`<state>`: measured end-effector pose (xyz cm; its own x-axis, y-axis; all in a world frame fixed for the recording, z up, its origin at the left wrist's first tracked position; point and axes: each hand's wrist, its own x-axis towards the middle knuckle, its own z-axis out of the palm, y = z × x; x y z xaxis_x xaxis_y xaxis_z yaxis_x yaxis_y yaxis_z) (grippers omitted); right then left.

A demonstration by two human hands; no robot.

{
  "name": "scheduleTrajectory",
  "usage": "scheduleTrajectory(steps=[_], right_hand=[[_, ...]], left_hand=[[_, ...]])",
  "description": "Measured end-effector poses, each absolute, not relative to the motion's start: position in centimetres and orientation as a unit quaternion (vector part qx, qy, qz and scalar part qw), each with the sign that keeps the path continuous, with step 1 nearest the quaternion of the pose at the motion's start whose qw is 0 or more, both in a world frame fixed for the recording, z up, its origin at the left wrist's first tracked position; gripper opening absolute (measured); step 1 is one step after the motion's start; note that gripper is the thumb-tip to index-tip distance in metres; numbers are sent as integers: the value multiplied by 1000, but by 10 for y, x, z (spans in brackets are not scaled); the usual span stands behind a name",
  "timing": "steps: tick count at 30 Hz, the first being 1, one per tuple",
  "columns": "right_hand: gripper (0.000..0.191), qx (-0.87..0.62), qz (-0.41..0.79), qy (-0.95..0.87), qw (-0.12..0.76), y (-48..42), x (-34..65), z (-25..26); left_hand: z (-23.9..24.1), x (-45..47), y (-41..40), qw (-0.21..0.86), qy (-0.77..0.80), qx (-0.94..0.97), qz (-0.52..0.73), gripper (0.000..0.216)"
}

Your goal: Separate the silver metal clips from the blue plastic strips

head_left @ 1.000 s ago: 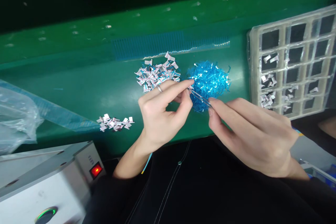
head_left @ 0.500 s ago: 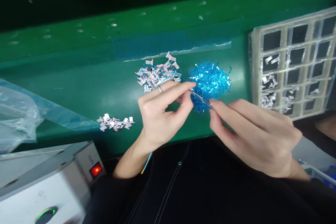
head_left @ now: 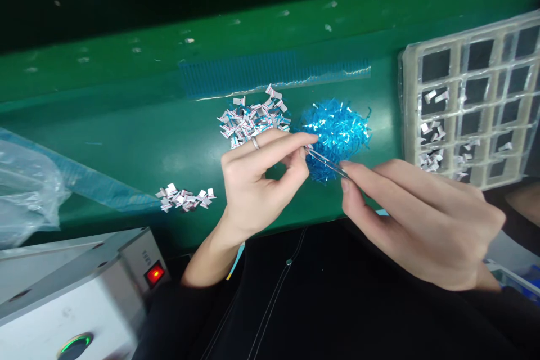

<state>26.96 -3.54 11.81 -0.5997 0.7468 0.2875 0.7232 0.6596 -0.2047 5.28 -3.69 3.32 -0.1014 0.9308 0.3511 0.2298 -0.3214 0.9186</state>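
Observation:
My right hand (head_left: pixel 422 219) is closed on a pair of tweezers (head_left: pixel 327 162), whose tips point left to the fingertips of my left hand (head_left: pixel 264 180). My left hand, with a ring on one finger, pinches a small white piece (head_left: pixel 309 148) that is mostly hidden by the fingers. The tweezer tips are at this piece; whether they grip it I cannot tell. Behind my left hand lies a pile of small white pieces with blue film (head_left: pixel 255 118). Just beyond the tweezers is a heap of shiny blue film strips (head_left: pixel 337 126).
A compartment tray (head_left: pixel 415 118) with small white pieces in some cells stands at the right. A smaller group of white pieces (head_left: pixel 184 197) lies at the left on the green mat (head_left: pixel 139 140). Beyond are a clear plastic bag (head_left: pixel 29 185) and a grey box with a lit red switch (head_left: pixel 130 259).
My right hand has shifted slightly right and down, with its fingers further back from the tweezer tips. My left hand has barely moved.

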Motion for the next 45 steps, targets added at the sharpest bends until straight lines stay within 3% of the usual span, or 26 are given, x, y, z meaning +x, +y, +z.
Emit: scheduleTrajectory(steps=[29, 45], right_hand=[[11, -424, 5, -890, 164, -40, 265, 116], [10, -416, 45, -895, 156, -35, 272, 118]], left_hand=[[36, 54, -43, 335, 519, 579, 532, 26], [28, 48, -34, 284, 451, 640, 554, 27]])
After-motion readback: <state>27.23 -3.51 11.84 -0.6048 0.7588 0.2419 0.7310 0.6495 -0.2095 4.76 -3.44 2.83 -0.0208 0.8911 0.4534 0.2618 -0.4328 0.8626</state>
